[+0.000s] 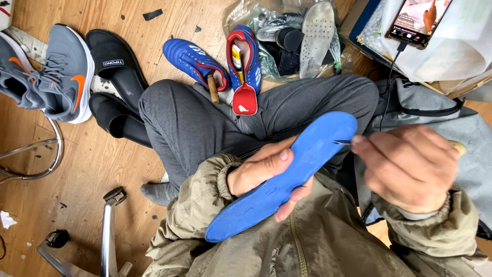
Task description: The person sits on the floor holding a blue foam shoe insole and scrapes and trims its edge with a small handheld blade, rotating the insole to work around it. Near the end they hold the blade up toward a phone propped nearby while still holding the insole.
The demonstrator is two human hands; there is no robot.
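Seated person, viewed from above, working over the lap on a wooden plank floor (102, 169). The left hand (266, 172) grips a long blue foam insole (302, 164), thumb across its matt, slightly scuffed upper face and fingertips curled beneath; the insole is rounded at both ends and runs slantwise from the jacket front up to the knee of the grey knitted trousers (205, 118). The right hand (410, 169) is clenched round a small tool with a pale handle end (459, 147), whose thin metal tip (341, 143) meets the insole's toe end; the hand is motion-blurred. Both cuffs belong to a crinkled olive jacket (307, 241). Beyond the knees lie two glossy blue-and-red sports shoes (195, 61), one with its red tongue pulled out, beside a clear plastic bag holding a grey perforated insole (316, 38). Towards the floor's left edge: grey mesh trainers (56, 72) and black rubber slides (115, 66).
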